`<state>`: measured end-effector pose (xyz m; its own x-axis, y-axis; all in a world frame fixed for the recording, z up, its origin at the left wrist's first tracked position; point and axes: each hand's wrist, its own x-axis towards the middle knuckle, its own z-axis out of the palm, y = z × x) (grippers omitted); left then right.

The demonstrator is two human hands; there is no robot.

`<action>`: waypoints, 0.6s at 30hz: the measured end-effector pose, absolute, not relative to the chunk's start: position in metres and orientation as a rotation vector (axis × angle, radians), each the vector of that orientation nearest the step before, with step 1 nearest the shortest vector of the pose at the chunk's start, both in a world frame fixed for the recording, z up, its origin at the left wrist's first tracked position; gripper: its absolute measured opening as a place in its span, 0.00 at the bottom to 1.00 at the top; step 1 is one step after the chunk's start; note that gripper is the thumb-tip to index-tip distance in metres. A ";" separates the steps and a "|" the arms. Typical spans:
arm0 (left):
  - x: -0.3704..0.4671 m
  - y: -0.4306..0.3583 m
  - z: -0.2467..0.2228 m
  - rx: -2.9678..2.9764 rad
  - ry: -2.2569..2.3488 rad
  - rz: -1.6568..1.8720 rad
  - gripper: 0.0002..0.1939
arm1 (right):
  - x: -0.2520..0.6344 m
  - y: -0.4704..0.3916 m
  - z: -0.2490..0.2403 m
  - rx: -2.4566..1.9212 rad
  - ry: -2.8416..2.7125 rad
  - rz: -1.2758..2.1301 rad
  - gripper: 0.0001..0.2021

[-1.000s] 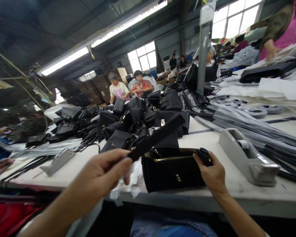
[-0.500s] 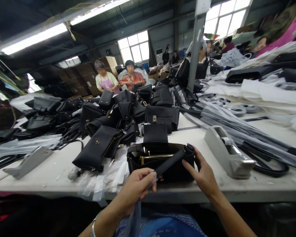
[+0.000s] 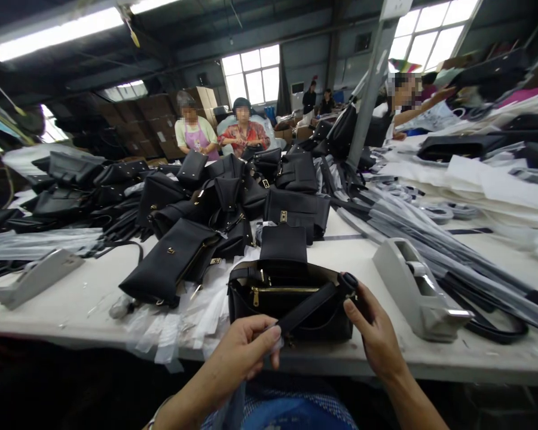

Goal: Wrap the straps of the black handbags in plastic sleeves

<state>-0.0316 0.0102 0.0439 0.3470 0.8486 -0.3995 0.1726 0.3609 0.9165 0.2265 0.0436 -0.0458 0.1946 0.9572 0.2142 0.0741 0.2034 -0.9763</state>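
Observation:
A black handbag stands open at the table's front edge, its flap folded back and a gold zipper showing inside. A black strap slants across the opening from the bag's right end. My left hand pinches this strap in front of the bag; a plastic-covered length hangs below the fingers. My right hand is closed around the bag's right end, thumb in front, near the strap's looped end. The fingers behind the bag are partly hidden.
A grey tape dispenser stands to the right, another at the left. Black bags are heaped behind, with plastic-wrapped straps at the right. Two people work across the table; a metal post rises at its back.
The view has shifted slightly. My left hand still holds the strap, and my right thumb has moved closer to the strap's looped end. A person at the right has stretched out an arm.

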 end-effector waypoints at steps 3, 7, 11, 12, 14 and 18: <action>-0.033 0.010 0.043 1.125 1.127 0.610 0.21 | 0.229 0.044 -0.046 -1.178 -1.207 0.877 0.27; -0.031 0.010 0.045 1.146 1.108 0.580 0.20 | 0.230 0.045 -0.042 -1.120 -1.213 0.909 0.23; -0.031 0.008 0.046 1.569 1.178 0.616 0.15 | 0.229 0.044 -0.033 -1.144 -1.201 0.922 0.21; -0.032 0.007 0.045 1.741 1.190 0.650 0.14 | 0.228 0.043 -0.030 -1.155 -1.210 0.919 0.21; -0.035 0.003 0.042 2.123 1.180 0.766 0.15 | 0.229 0.042 -0.026 -1.138 -1.229 0.926 0.21; -0.044 -0.004 0.037 2.815 1.187 0.987 0.25 | 0.231 0.041 -0.019 -1.020 -1.267 1.008 0.18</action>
<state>-0.0443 -0.0040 0.0369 0.5379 0.6266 0.5640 0.6687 -0.7245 0.1671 0.2311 0.0411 -0.0189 0.0433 0.9677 0.2485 -0.0247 0.2497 -0.9680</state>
